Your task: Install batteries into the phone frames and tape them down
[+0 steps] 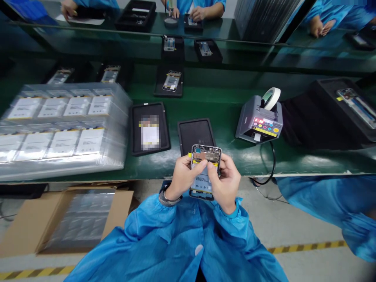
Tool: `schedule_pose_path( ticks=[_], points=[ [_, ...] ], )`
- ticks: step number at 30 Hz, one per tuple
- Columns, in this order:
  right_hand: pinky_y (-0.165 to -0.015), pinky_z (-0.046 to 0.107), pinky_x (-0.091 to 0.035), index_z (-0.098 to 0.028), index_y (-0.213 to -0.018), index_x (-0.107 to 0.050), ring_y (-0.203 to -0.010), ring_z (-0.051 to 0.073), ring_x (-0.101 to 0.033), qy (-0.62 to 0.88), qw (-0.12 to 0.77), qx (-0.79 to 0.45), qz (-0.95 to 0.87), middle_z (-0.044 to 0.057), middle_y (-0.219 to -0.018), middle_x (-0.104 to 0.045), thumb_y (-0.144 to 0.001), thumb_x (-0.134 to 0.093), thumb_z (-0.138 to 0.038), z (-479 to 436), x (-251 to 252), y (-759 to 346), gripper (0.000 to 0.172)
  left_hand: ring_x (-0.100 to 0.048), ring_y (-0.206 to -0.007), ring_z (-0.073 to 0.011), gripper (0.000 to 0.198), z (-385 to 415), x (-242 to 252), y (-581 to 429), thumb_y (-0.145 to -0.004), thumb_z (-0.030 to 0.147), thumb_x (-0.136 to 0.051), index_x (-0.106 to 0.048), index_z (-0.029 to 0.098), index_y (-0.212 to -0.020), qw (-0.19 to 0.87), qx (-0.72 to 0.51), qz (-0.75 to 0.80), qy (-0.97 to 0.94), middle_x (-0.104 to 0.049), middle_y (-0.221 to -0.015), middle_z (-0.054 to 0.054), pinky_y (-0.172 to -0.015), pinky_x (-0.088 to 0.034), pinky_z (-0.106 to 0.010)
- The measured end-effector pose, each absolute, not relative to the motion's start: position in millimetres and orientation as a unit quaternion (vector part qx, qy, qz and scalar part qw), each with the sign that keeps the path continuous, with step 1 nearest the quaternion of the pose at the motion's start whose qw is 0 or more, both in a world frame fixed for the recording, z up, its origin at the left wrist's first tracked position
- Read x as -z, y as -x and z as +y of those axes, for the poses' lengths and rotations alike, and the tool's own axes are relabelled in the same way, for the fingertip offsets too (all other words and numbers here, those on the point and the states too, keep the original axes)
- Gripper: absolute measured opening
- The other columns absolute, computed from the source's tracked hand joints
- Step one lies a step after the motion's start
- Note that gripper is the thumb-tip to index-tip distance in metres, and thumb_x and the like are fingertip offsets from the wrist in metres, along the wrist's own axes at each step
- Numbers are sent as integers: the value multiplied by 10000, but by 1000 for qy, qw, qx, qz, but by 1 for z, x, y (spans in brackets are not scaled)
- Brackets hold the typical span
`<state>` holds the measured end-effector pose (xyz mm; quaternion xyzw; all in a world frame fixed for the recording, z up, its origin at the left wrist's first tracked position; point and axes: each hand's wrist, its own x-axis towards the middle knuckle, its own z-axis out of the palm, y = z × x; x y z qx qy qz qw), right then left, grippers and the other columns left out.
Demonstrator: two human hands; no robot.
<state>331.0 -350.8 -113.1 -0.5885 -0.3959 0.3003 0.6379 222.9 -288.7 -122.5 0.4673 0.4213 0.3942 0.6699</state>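
I hold an opened phone body, its circuit boards and battery showing, in front of the green bench's near edge. My left hand grips its left side with the thumb pressed on the upper part. My right hand wraps the right side, its thumb also resting on the top area. Both sleeves are blue. Just beyond the phone lies an empty black tray. To its left a second black tray carries a flat part with a white label.
Stacked clear trays of white battery packs fill the bench's left. A grey tape dispenser stands at right, cable hanging down. A cardboard box sits on the floor lower left. Other people's hands work across the conveyor, which carries more phone trays.
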Motion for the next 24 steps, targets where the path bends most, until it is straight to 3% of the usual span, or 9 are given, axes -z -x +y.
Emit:
schedule_pose_path(
  ticks=[4, 9, 13, 15, 24],
  points=[
    [-753, 303, -568, -197, -1087, -634, -821, 182, -708, 608, 639, -286, -373, 46, -947, -752, -911, -672, -303, -342, 122, -328, 210, -678, -739, -184, 330, -287, 132, -230, -729, 398, -827, -762, 111, -877, 670, -405, 428, -452, -759, -873, -79, -680, -542, -253],
    [-530, 242, -499, -177, -962, -680, -576, 138, -622, 600, 578, -403, -380, 3, -702, -695, -870, -695, -475, -327, 135, -377, 313, -675, -606, -172, 405, -274, 148, -237, -684, 425, -855, -707, 119, -906, 760, -347, 476, -276, -739, -775, -60, -558, -551, -255],
    [-404, 202, -364, -157, -777, -674, -410, 91, -496, 702, 629, -220, -253, -32, -519, -575, -828, -716, -503, -328, 138, -461, 352, -658, -530, -141, 328, -257, 152, -230, -769, 395, -806, -679, 139, -929, 784, -321, 494, -197, -720, -724, -31, -504, -549, -231],
    [-373, 202, -314, -148, -745, -666, -380, 84, -473, 729, 633, -161, -205, -29, -499, -565, -794, -736, -489, -328, 139, -495, 351, -656, -522, -127, 273, -252, 152, -228, -797, 350, -786, -673, 146, -937, 780, -327, 496, -195, -713, -716, -16, -495, -543, -211],
    [-354, 212, -302, -131, -650, -652, -360, 102, -520, 729, 625, -192, -202, 36, -510, -622, -727, -762, -396, -309, 139, -506, 297, -696, -575, -151, 311, -255, 148, -227, -811, 333, -773, -665, 125, -1014, 780, -315, 508, -183, -734, -774, -48, -522, -572, -223]
  ],
)
